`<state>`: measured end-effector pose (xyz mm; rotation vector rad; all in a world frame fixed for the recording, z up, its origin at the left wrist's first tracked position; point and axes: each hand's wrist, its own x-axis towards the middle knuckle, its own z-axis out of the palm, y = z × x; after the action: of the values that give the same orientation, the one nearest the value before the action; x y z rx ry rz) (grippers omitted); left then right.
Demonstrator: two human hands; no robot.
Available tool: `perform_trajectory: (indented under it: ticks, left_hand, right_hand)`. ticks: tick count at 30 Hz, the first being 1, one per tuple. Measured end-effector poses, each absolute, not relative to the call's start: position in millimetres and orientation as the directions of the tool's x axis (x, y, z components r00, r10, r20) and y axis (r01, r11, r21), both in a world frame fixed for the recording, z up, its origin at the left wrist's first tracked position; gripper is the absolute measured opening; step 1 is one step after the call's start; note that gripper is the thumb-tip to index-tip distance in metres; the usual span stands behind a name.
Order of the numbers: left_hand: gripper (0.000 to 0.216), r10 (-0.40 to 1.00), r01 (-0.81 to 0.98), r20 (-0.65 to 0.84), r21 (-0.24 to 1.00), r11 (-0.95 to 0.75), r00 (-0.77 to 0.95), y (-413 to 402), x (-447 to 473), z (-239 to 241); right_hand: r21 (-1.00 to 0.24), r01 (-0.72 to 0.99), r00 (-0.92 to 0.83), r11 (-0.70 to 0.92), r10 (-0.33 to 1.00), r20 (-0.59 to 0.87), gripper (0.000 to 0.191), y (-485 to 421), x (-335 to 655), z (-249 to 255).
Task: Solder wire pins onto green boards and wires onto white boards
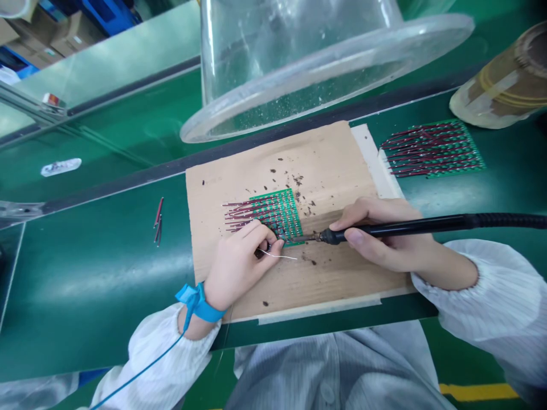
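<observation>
A green circuit board (pixel 287 206) lies on the cardboard sheet, with several dark red wires (pixel 239 206) sticking out from its left side. At its lower edge my left hand (pixel 245 256) is closed in a pinch, and a thin silvery solder wire (pixel 284 257) pokes out from the fingers. Whatever else those fingertips hold is hidden. My right hand (pixel 384 228) grips a black soldering iron (pixel 397 226) like a pen. The iron's tip points left and meets the board's lower edge, close to my left fingertips. A blue wrist strap (pixel 205 304) circles my left wrist.
Dark specks dot the cardboard sheet (pixel 337 154). Above it hangs a clear fume hood (pixel 333 74). Another wired board (pixel 453 148) lies at right, near a taped cylinder (pixel 504 80). Loose red wires (pixel 158 219) rest on the green bench (pixel 106 273) at left.
</observation>
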<state>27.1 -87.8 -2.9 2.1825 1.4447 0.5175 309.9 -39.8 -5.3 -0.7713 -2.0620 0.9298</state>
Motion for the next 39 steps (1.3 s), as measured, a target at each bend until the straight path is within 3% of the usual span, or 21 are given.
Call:
perform_trajectory:
  ticks: [11, 18, 28, 39]
  left_hand:
    - [0.019, 0.943, 0.764, 0.019, 0.581, -0.281, 0.332, -89.9, 29.0, -3.8]
    - [0.019, 0.943, 0.755, 0.023, 0.592, -0.281, 0.333, -89.6, 27.3, -5.1]
    - [0.015, 0.929, 0.733, 0.011, 0.610, -0.300, 0.371, -89.5, 27.5, 0.2]
    - [0.016, 0.924, 0.674, 0.044, 0.670, -0.310, 0.381, -84.0, 22.4, -6.8]
  right_hand:
    - [-0.796, 0.224, -0.557, 0.563, 0.744, 0.369, 0.010, -39.7, 310.1, -4.1]
    - [-0.892, 0.188, -0.326, 0.410, 0.883, 0.337, 0.012, -42.3, 308.2, -4.7]
    - [-0.918, 0.131, -0.236, 0.374, 0.911, 0.338, 0.016, -40.1, 307.2, -5.5]
    - [-0.915, 0.251, -0.172, 0.315, 0.945, 0.278, 0.017, -39.3, 311.2, -3.3]
